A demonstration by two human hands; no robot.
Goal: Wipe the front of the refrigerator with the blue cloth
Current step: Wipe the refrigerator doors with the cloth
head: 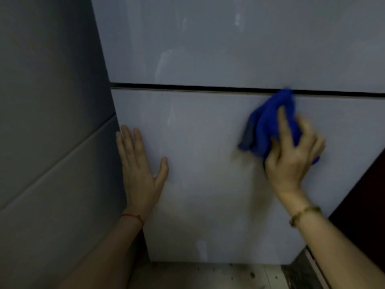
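Observation:
The pale grey refrigerator (208, 49) fills most of the view, with a dark horizontal gap between its upper and lower doors. My right hand (291, 155) presses a bunched blue cloth (268, 124) against the top right of the lower door, just under the gap. The cloth and hand are blurred. My left hand (141, 170) lies flat on the lower door's left edge, fingers spread and pointing up, holding nothing. A red string circles my left wrist and a beaded bracelet my right.
A grey tiled wall (52, 122) stands close on the left of the refrigerator. A dark panel (366, 195) borders it on the right. Speckled floor (208, 276) shows below the lower door.

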